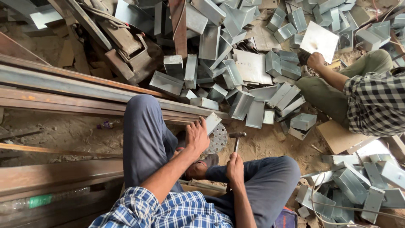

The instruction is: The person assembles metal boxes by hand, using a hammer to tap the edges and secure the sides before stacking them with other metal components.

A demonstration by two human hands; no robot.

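Left hand [197, 136] clamps small folded grey sheet-metal piece [212, 122] against round perforated metal disc [217, 138] on dirt floor. Right hand [234, 167] fist-closed round steel hammer [236, 140] handle; head poised just right of piece, handle running toward person.

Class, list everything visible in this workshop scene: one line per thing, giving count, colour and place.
Folded sheet-metal boxes: many, grey, heaped at top centre and lower right.
Flat metal sheet: one, grey, held by a co-worker's hand at upper right.
Steel beams: several, rusty brown, left side.
Perforated disc: one, grey, on the ground at centre.
Metal piece: one, grey, under the left hand.
Hammer: one, dark head, held in the right hand.
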